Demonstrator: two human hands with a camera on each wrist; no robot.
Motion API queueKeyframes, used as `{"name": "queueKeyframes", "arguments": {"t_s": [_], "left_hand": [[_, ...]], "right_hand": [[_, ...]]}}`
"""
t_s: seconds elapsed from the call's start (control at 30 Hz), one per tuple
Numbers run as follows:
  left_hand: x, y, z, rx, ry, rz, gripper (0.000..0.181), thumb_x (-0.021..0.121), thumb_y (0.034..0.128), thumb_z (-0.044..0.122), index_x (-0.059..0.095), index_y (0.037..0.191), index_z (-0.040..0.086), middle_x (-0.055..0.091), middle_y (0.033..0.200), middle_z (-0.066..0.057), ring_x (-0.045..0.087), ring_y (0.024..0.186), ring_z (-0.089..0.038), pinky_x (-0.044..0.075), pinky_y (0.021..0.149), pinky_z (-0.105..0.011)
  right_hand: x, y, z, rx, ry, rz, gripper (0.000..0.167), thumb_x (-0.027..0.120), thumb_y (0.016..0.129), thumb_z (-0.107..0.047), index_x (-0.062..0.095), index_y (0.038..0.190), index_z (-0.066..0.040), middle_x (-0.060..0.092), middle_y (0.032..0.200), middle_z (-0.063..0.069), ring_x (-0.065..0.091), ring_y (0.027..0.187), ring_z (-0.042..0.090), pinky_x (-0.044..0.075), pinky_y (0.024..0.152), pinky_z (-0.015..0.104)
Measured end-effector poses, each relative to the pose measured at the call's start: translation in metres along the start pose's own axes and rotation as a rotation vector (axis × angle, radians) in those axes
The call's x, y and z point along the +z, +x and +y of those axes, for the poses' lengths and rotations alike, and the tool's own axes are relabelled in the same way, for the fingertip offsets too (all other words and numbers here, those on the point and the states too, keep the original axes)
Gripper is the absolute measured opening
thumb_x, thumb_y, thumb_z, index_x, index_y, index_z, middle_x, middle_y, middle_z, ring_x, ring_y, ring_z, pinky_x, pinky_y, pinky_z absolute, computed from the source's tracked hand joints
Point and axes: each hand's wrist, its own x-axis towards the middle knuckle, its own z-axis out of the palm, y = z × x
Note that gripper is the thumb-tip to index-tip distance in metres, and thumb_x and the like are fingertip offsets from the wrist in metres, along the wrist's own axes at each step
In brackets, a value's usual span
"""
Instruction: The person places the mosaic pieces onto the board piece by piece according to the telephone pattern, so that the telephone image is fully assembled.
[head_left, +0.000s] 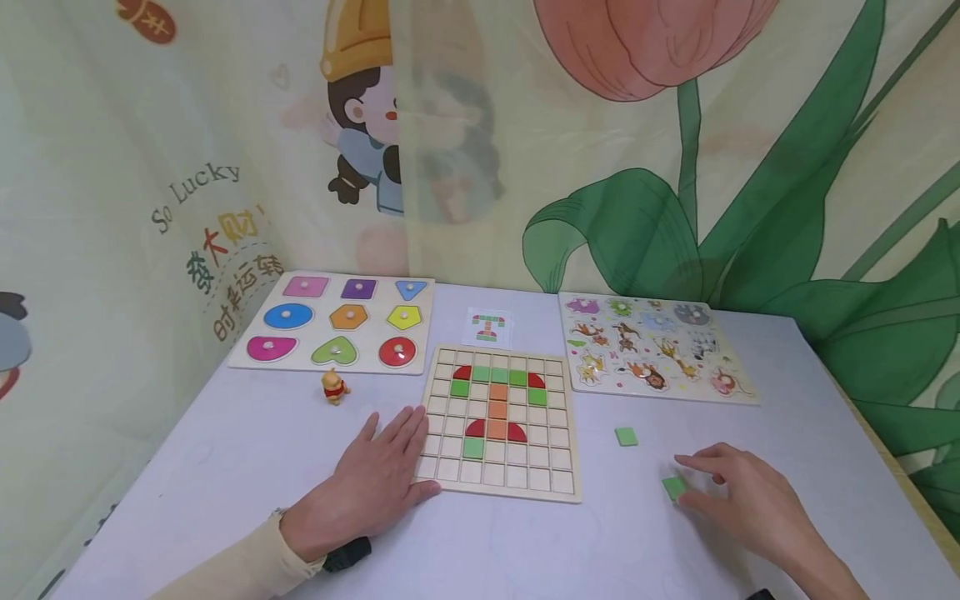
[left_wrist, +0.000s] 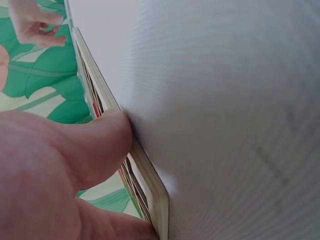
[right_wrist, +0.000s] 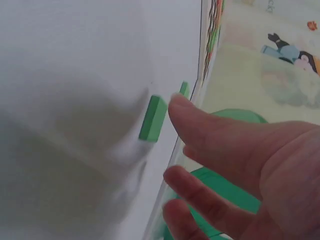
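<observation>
A wooden grid board [head_left: 465,472] lies mid-table with green, orange and red pieces set in some squares, forming a T-like figure. My left hand [head_left: 375,479] rests along its left side, fingers extended and touching the frame. In the left wrist view, the thumb [left_wrist: 107,142] lies against the board's edge [left_wrist: 155,187]. Right of the board, my right hand [head_left: 750,496] hovers over a green square tile [head_left: 673,487], thumb beside it and fingers spread apart. The right wrist view shows that tile [right_wrist: 153,119] on the cloth by the thumb tip. Another green tile [head_left: 626,437] lies farther back.
Behind the board is a small pattern card [head_left: 487,342]. A shape puzzle [head_left: 300,340] stands at back left, an animal puzzle [head_left: 637,385] at back right. Near my left hand is a small bear figurine [head_left: 333,387]. A printed curtain [head_left: 480,242] hangs behind the table.
</observation>
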Motion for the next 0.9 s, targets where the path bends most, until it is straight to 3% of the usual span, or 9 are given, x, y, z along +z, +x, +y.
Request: {"name": "queueKeyframes", "arguments": {"t_s": [0.17,0.4,0.67,0.8,0.9], "left_hand": [[0.000,-0.001,-0.001,0.001,-0.013,0.002,0.085,0.061,0.0971,0.056,0.036,0.157,0.001,0.035,0.167,-0.014,0.033,0.155,-0.031,0.026,0.125,-0.061],[0.000,0.000,-0.001,-0.001,-0.024,0.000,0.086,0.062,0.0962,0.057,0.036,0.157,0.001,0.035,0.167,-0.014,0.032,0.156,-0.031,0.025,0.125,-0.062],[0.002,0.001,-0.001,0.003,-0.018,0.007,0.087,0.063,0.0953,0.057,0.037,0.157,0.001,0.035,0.166,-0.015,0.032,0.156,-0.032,0.025,0.125,-0.062],[0.001,0.001,-0.001,0.003,-0.015,0.012,0.088,0.063,0.0953,0.057,0.036,0.157,0.001,0.035,0.166,-0.015,0.032,0.155,-0.032,0.025,0.125,-0.062],[0.001,0.001,-0.001,0.001,-0.010,0.012,0.087,0.062,0.0954,0.057,0.036,0.157,0.001,0.035,0.166,-0.015,0.033,0.155,-0.032,0.026,0.125,-0.062]], "right_hand": [[0.005,0.001,0.007,-0.010,0.039,-0.038,0.049,0.090,0.076,-0.025,0.077,0.121,-0.011,0.072,0.117,0.011,0.063,0.094,0.022,0.058,0.079,0.046],[0.014,0.003,0.008,-0.050,0.066,-0.016,0.042,0.090,0.076,-0.020,0.080,0.116,-0.014,0.072,0.115,0.007,0.065,0.105,0.031,0.057,0.089,0.055],[0.018,0.001,0.005,-0.075,0.070,0.031,0.034,0.090,0.076,-0.016,0.082,0.109,-0.013,0.071,0.103,0.000,0.064,0.093,0.021,0.058,0.080,0.044],[0.018,0.001,0.001,-0.053,0.054,0.029,0.033,0.089,0.077,-0.018,0.082,0.108,-0.011,0.071,0.099,-0.002,0.059,0.084,0.015,0.052,0.070,0.030],[0.018,0.001,-0.005,-0.045,0.004,0.026,0.033,0.089,0.078,-0.022,0.082,0.108,-0.010,0.071,0.095,-0.003,0.055,0.078,0.014,0.047,0.065,0.028]]}}
